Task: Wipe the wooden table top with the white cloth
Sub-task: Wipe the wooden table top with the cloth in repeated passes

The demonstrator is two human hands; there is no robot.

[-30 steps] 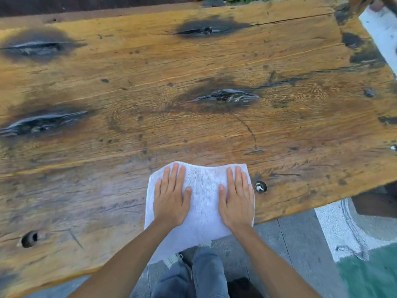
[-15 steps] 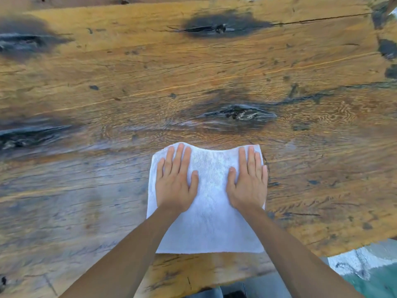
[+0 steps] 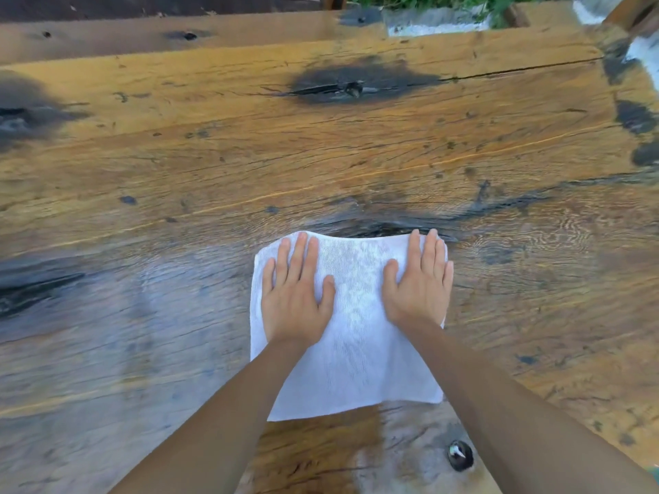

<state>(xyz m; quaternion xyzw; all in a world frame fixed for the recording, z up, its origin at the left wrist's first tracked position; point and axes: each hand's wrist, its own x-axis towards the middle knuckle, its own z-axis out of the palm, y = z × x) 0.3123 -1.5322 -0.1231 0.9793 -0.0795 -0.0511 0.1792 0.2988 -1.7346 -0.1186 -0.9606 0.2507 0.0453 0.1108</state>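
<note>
White cloth (image 3: 351,336) lies flat under left hand (image 3: 294,301) and right hand (image 3: 419,288), fingers straight and pressing. Wooden table top (image 3: 214,144) beyond the fingertips looks dry (plenty left, I'd guess).

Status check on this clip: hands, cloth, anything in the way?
Left hand and right hand flat on white cloth. Cloth spread on wooden table top. Nothing in the way ahead.

Open plank surface on all sides of the cloth

Worn brown wooden tabletop (image 3: 356,155) lies flat and bare ahead, left and right of the square white cloth (image 3: 353,344); nothing stands on it. Only breaks: dark knot hollow (image 3: 353,88) far ahead, small round dark hole (image 3: 460,455) near the close edge. Green plants (image 3: 445,1) beyond the far edge.
</note>
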